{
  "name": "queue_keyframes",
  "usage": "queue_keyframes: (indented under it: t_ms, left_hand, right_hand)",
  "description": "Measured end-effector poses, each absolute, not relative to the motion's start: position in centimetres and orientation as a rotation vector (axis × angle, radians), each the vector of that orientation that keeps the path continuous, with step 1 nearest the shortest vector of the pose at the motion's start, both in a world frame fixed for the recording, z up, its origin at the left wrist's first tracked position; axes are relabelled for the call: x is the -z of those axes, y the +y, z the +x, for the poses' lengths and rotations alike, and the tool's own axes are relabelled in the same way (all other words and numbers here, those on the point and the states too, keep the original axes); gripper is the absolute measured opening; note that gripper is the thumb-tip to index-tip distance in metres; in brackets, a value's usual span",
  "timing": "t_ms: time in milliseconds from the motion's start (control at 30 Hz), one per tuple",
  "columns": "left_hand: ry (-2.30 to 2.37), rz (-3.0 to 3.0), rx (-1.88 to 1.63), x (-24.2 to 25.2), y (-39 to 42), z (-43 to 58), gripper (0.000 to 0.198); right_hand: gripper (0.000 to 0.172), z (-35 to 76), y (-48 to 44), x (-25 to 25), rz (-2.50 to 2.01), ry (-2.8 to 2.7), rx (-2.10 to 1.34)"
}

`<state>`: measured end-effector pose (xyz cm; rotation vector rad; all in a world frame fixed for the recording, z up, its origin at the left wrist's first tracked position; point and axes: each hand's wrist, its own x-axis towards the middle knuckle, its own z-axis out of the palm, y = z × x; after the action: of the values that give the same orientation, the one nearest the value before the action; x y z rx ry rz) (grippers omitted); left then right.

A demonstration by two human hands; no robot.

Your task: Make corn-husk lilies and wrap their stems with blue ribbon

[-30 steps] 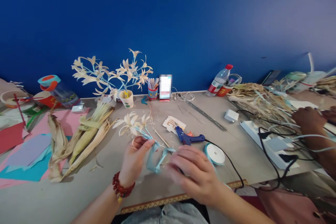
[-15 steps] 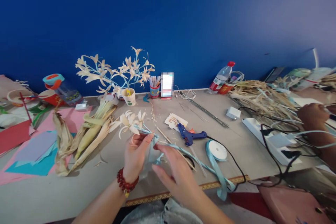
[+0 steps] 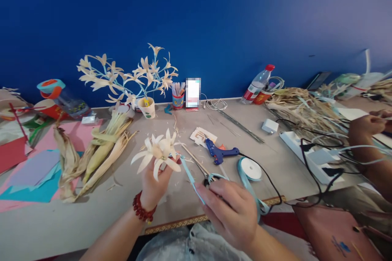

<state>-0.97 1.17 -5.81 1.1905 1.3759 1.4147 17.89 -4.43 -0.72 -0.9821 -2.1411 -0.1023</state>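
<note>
My left hand (image 3: 157,181), with a red bead bracelet on the wrist, is closed around the base of a small bunch of cream corn-husk flowers (image 3: 161,153); the grip itself is mostly hidden behind the petals. A narrow light blue ribbon (image 3: 189,171) runs from there down to my right hand (image 3: 231,210), whose fingers pinch it. Near the right hand lies the ribbon roll (image 3: 251,169), its loose length trailing toward the table edge. Behind it rests a blue glue gun (image 3: 220,151). Thin sticks (image 3: 196,159) and partly hidden scissors (image 3: 207,180) lie between the hands.
Corn husks (image 3: 101,159) and coloured paper (image 3: 36,175) cover the left side. A paper cup (image 3: 147,108) holds finished husk flowers at the back. Wires (image 3: 241,126), a bottle (image 3: 257,85) and a power strip (image 3: 306,159) stand rightward. Another person's hand (image 3: 367,124) is far right.
The left hand has turned the flowers so that they face me. My right hand has moved away, right and toward me, drawing the ribbon straight between the hands.
</note>
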Motion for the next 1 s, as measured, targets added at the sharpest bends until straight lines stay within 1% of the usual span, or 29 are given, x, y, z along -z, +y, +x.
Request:
queue_keyframes:
  t_ms: [100,200,300,400,500,600,733,833,1000]
  left_hand:
    - [1.367,1.237,-1.354,6.6,0.8,-1.1,0.017]
    - [1.345,1.355,-1.317,6.3,0.6,-1.2,0.016]
    - [1.328,1.415,-1.294,5.0,0.6,-1.0,0.017]
    - [1.282,1.402,-1.248,3.7,0.7,-0.7,0.019]
    - [1.159,1.352,-1.151,3.3,0.9,-0.8,0.016]
    - [1.045,1.317,-1.056,3.7,1.1,-1.2,0.012]
    - [0.884,1.243,-0.964,4.2,1.4,-1.5,0.009]
    - [0.809,1.169,-0.93,4.1,1.5,-1.4,0.007]
    - [0.69,1.144,-0.943,4.0,1.7,-1.0,0.005]
  right_hand:
    - [0.022,18.5,-3.8,-0.2,-0.87,-2.219,0.119]
    - [0.02,19.1,-2.9,-0.5,-0.728,-2.248,-0.039]
    - [0.018,20.0,-2.1,-0.6,-0.631,-2.196,-0.229]
    - [0.014,20.9,-1.7,-0.7,-0.741,-2.079,-0.431]
    - [0.008,21.4,-1.1,-0.8,-0.899,-1.887,-0.649]
    - [0.011,21.6,-0.3,-0.2,-0.962,-1.653,-0.913]
    - [0.014,21.5,1.1,1.3,-0.898,-1.29,-1.26]
    - [0.017,21.3,1.8,2.3,-0.877,-1.121,-1.378]
    - [0.022,20.8,2.1,3.5,-0.925,-0.965,-1.482]
